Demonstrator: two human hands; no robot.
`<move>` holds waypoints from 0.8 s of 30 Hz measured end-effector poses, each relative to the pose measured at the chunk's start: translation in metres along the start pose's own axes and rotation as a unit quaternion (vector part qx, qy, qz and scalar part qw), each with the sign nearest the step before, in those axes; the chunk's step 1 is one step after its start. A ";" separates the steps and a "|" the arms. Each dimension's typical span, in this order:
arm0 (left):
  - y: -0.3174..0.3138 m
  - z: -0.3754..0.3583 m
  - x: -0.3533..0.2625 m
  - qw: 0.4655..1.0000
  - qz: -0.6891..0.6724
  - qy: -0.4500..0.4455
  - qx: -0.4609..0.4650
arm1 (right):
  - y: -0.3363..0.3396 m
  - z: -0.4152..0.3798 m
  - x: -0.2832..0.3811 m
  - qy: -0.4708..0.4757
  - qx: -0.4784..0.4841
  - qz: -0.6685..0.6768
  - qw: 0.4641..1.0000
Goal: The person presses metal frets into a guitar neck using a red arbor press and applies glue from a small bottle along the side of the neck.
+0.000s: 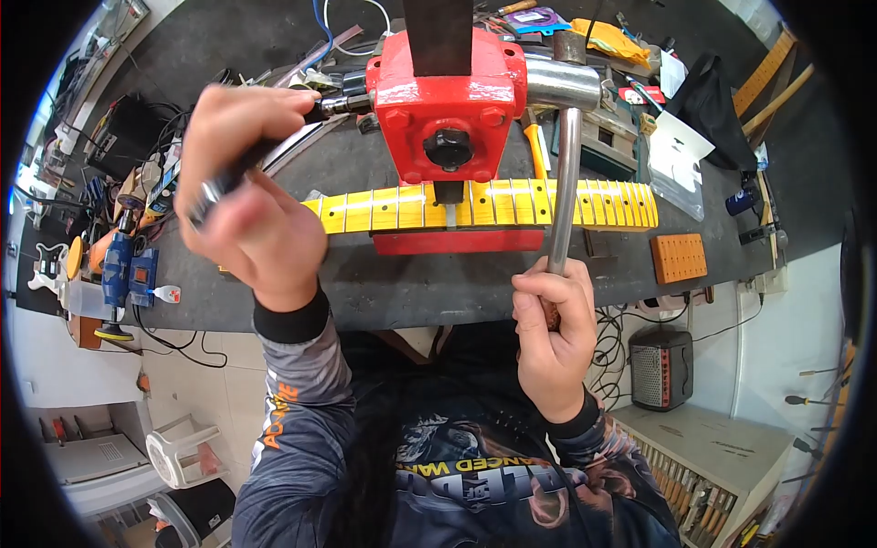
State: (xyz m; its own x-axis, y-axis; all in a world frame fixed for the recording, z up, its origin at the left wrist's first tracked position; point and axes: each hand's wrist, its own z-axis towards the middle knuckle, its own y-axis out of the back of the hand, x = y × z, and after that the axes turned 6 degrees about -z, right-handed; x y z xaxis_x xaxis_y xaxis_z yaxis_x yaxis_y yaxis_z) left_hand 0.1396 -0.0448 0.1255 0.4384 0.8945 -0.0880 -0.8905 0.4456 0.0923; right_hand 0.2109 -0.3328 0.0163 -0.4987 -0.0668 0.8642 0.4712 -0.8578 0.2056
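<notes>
A red press (448, 119) stands on the dark bench, with its black ram tip down on a yellow guitar neck (393, 208). The neck lies across a red base (457, 241). My right hand (555, 333) is wrapped round the lower end of the press's metal lever (567, 183). Left of the press, my left hand (247, 183) is raised and smeared by motion, its fingers curled round a dark tool (239, 171) with a shiny metal end. The fingertips are near the press's left side knob.
An orange block (679, 258) with holes lies right of the neck. A blue power tool (117, 269) and cables are at the left. Behind the press are a yellow packet (610, 41) and scattered tools. A black amplifier (660, 367) stands on the floor.
</notes>
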 end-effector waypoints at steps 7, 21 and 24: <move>-0.006 0.046 0.024 0.863 -0.158 0.473 0.085 | 0.003 -0.003 0.007 -0.016 0.006 0.030 0.999; 0.076 -0.056 -0.038 0.832 0.151 0.305 0.438 | 0.009 -0.004 0.023 -0.068 0.039 0.116 0.990; 0.075 -0.061 -0.037 0.824 0.179 0.284 0.456 | 0.015 -0.003 0.034 -0.108 0.060 0.110 0.986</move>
State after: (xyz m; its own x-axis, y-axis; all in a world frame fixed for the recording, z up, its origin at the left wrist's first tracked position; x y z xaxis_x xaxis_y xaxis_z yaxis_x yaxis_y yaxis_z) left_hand 0.0491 -0.0466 0.0752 -0.1914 0.9281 -0.3194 -0.3752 0.2316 0.8976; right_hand 0.1987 -0.3493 0.0467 -0.2136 -0.1234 0.9691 0.6394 -0.7676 0.0432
